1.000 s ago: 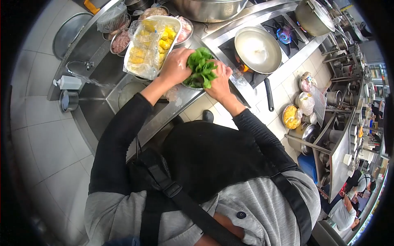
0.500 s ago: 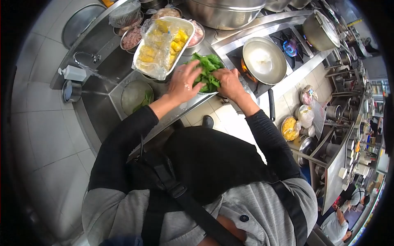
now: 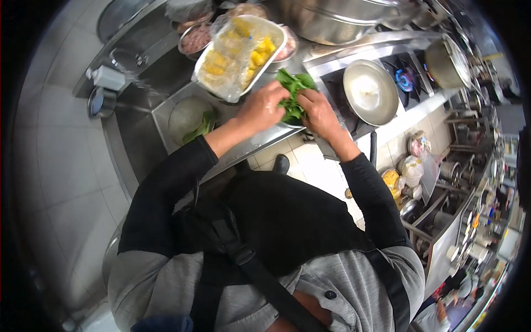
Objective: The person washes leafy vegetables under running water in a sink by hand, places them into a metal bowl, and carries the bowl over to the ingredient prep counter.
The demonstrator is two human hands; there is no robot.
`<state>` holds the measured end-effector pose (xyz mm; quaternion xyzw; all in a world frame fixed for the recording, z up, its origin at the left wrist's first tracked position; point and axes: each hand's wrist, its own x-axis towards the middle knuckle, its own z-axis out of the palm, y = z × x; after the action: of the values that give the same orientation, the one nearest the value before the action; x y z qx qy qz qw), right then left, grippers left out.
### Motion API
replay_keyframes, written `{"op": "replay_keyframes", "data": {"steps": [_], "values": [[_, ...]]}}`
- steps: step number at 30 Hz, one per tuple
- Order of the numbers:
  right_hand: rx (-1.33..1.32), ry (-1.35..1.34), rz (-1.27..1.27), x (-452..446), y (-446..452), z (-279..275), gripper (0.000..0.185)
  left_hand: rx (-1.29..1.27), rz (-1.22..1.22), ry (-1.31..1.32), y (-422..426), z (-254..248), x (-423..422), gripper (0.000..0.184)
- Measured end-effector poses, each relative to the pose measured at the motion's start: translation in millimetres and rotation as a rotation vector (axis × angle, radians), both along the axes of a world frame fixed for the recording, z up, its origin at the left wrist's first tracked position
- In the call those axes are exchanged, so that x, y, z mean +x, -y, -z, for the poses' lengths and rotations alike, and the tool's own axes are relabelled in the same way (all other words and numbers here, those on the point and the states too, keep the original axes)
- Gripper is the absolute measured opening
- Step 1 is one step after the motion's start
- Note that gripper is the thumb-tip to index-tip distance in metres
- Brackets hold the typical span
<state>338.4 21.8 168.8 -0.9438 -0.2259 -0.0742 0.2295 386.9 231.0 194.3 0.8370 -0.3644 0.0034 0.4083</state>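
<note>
Leafy greens (image 3: 295,83) are heaped over a dish (image 3: 291,126) at the counter's edge, which mostly hides under them. My left hand (image 3: 264,107) has its fingers curled into the left side of the heap, gripping leaves. From the right, my right hand (image 3: 322,113) is closed on the same greens, its fingers bent close to the left ones. Just behind my left hand stands a white tray (image 3: 279,47) of yellow pieces, partly under clear plastic. A round bowl (image 3: 180,119) with water and some green leaves sits in the sink to the left.
Water runs from a faucet (image 3: 139,60) into the sink (image 3: 130,135). A pan (image 3: 370,91) with pale liquid sits on the stove at right, its handle (image 3: 373,146) sticking out towards me. Beyond it, a bare burner (image 3: 405,80) shows a blue flame beside a large pot (image 3: 442,61).
My left hand's fingers, spread above the greens before, are now curled into them. My right hand stays on the greens. The whole view has shifted slightly.
</note>
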Motion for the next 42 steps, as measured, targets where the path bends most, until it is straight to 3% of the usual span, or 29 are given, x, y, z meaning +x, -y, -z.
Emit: {"op": "replay_keyframes", "data": {"steps": [2,3,4,5,6,9,11,15,16,18,19,21,22,23,26,29,32,36,38,40,42], "values": [[-0.009,0.019,0.04,0.0,-5.9,26.3,0.045,0.144,0.055,-0.036,-8.7,20.5,-2.6,0.026],[-0.055,-0.007,0.051,4.9,-7.8,32.8,0.042,0.056,0.068,-0.043,-17.0,25.3,-2.9,0.028],[-0.092,-0.203,0.048,11.0,-15.0,7.8,0.043,-0.035,0.082,-0.043,-29.2,28.9,-1.6,0.029],[-0.076,-0.185,0.04,14.7,-15.0,-0.2,0.049,-0.165,0.106,-0.212,-47.1,9.6,-2.8,0.028],[-0.066,-0.324,0.068,12.3,-15.6,-18.4,0.064,-0.344,0.074,-0.061,-65.7,9.1,-1.0,0.021],[0.047,-0.314,0.003,1.5,-14.6,-66.1,0.09,-0.182,-0.118,-0.317,-179.2,20.9,16.2,0.013],[0.346,-0.37,0.137,-8.2,-12.1,-72.0,0.083,-0.121,-0.354,-0.546,-256.0,58.9,27.5,0.016],[0.341,-0.237,0.639,-29.9,-16.7,-67.3,0.041,-0.039,-0.87,-1.078,-375.9,221.5,54.2,0.04],[0.338,-0.205,0.659,-32.9,-24.0,-66.2,0.037,0.169,-0.897,-1.004,-383.9,261.7,49.9,0.048],[0.278,-0.205,0.676,-38.9,-38.5,-65.4,0.033,0.576,-0.899,-0.824,-377.7,322.1,52.6,0.067],[0.24,-0.192,0.676,-40.2,-50.2,-68.9,0.031,0.612,-0.899,-0.909,-355.7,308.5,50.0,0.086],[0.179,-0.164,0.72,-42.7,-82.6,-79.1,0.025,0.829,-0.649,-0.682,-336.4,330.4,41.3,0.099],[0.284,-0.202,0.769,-43.0,-107.2,-86.4,0.022,0.926,-0.524,-0.556,-331.8,334.1,42.1,0.105],[0.347,-0.25,0.722,-47.3,-122.8,-86.2,0.02,0.808,-0.484,-0.874,-332.7,335.9,55.9,0.101],[0.419,-0.432,0.52,-43.9,-175.6,-73.4,0.017,0.583,-0.332,-0.947,-344.6,401.0,70.8,0.093],[0.489,-0.664,0.361,-21.2,-221.5,-47.3,0.02,0.338,-0.247,-1.309,-356.8,399.9,93.5,0.084],[0.678,-0.989,0.241,11.7,-266.9,-3.1,0.028,-0.002,-0.38,-1.361,-372.1,354.5,119.8,0.073],[1.052,-1.305,0.291,89.5,-352.7,94.2,0.08,-0.197,-0.131,-1.377,-375.6,218.8,161.6,0.057],[1.393,-1.35,0.421,146.5,-396.4,135.8,0.07,-0.264,-0.045,-1.317,-378.1,166.7,178.3,0.053],[1.604,-1.357,0.369,196.7,-423.3,129.8,0.042,-0.447,-0.124,-1.352,-392.4,148.3,197.6,0.044],[1.591,-1.254,0.32,231.9,-446.6,129.1,0.033,-0.57,-0.249,-1.307,-415.7,134.9,212.2,0.041]]}}
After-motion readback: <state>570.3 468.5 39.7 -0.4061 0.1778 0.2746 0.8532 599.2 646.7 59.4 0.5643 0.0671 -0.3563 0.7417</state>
